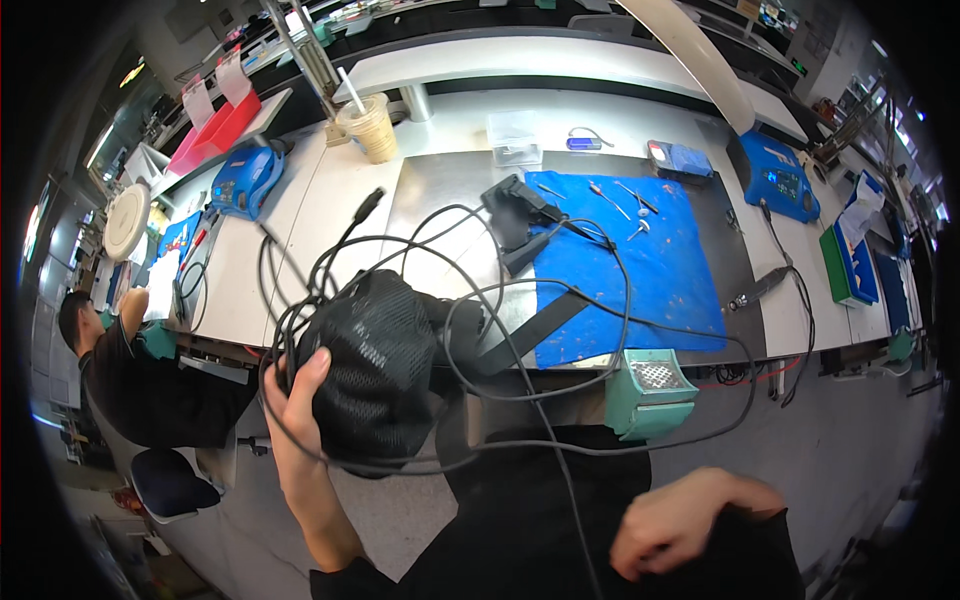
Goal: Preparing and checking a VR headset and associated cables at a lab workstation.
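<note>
Two bare hands are showing in the lower half of the frame, and a second person (130, 375) in dark clothes is sitting at the left edge, bent over the neighbouring bench.

In the upper left, a red tray (215, 130) is standing with pale pink cards sticking up from it, and a round white disc (127, 220) is lying below it. Just right of the tray, a blue box-shaped device (245, 180) is sitting on the white bench (330, 210). Further right, near the top centre, a clear cup (370, 125) filled with pale sticks is standing upright.

At lower left of centre, the left hand (295, 400) is gripping a black mesh pouch (375, 375), fingers curled around its left side and thumb pressed onto the mesh. The pouch is being held up in front of the bench edge, with black cables (480, 290) looping loosely around it and trailing across the metal sheet.

In the centre, a blue mat (650, 270) is lying on the bench with small metal hand tools (625, 205) scattered at its top. A teal box (650, 390) with a grille top is hanging at the bench's front edge, below the mat.

At lower right, the right hand (685, 520) is curling loosely closed against the person's dark clothing; I cannot tell whether it is holding anything.

In the upper right, another blue device (780, 180) is sitting, and green and blue flat packs (855, 265) are lying at the right edge.
</note>
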A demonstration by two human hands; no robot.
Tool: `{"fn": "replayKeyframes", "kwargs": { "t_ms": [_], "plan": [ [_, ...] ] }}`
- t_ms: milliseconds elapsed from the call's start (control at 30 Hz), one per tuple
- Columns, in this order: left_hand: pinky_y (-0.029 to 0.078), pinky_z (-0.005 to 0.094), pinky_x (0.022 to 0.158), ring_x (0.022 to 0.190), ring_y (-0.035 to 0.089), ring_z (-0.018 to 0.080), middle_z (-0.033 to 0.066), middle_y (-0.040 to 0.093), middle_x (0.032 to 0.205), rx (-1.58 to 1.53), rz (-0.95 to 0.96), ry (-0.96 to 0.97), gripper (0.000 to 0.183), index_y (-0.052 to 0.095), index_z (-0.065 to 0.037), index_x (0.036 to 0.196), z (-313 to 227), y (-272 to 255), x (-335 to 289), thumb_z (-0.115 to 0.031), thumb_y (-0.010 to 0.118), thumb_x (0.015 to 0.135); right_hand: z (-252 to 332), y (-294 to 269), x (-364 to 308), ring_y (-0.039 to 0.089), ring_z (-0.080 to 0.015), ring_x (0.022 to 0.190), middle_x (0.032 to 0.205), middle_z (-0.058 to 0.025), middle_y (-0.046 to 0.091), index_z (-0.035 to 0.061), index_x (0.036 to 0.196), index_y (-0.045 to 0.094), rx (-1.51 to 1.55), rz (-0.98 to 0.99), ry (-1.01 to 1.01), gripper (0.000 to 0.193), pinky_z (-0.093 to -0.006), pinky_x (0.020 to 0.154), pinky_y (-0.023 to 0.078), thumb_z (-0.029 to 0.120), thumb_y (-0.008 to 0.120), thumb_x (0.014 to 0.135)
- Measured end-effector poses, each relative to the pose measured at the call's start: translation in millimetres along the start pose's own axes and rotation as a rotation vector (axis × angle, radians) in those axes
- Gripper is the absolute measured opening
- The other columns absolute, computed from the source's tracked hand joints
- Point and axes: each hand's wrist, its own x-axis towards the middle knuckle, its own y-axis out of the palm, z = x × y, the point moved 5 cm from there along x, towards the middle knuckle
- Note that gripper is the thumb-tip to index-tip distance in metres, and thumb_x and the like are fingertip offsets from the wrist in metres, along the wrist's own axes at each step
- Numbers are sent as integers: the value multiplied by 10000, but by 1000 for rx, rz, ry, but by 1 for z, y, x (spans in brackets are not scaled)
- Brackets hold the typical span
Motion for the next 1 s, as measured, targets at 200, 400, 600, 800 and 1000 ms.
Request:
{"fn": "replayKeyframes", "kwargs": {
  "t_ms": [200,400,600,800,1000],
  "plan": [
    [488,318,979,1047,652,218,157,671,1167,-202,-173,4,423,596,83,1252,9,8,-51,-117,681,888,-87,-24,50,651,-286,1127,1312,-158,599,14,1443,451,-27,-924,227,694,-404,905,545,323,770,910],
    [490,324,983,1058,657,217,146,684,1168,-120,-98,63,368,627,64,1236,13,22,-65,-121,639,918,-91,-72,70,324,-343,1507,1638,-195,261,41,1634,1,42,-1386,-230,1175,-475,1185,359,84,804,777],
    [486,320,988,1067,645,213,138,671,1163,-168,-158,23,391,594,79,1245,26,36,-72,-121,664,917,-103,-90,78,405,-317,1420,1474,-192,400,31,1617,61,181,-1558,-285,1273,-465,1188,322,302,931,727],
    [509,324,950,1029,654,222,158,665,1161,-172,-155,11,388,587,86,1243,39,41,-87,-117,666,922,-108,-92,53,580,-233,1171,1277,-152,566,7,1543,288,190,-1699,-325,939,-401,1039,460,211,845,815],
    [476,309,927,980,635,187,146,683,1080,-91,-144,14,330,630,106,1128,48,49,-110,-169,677,952,-104,-84,32,643,-196,1049,1183,-134,642,-62,1377,450,16,-1928,-376,610,-323,916,512,336,687,979]
  ]
}}
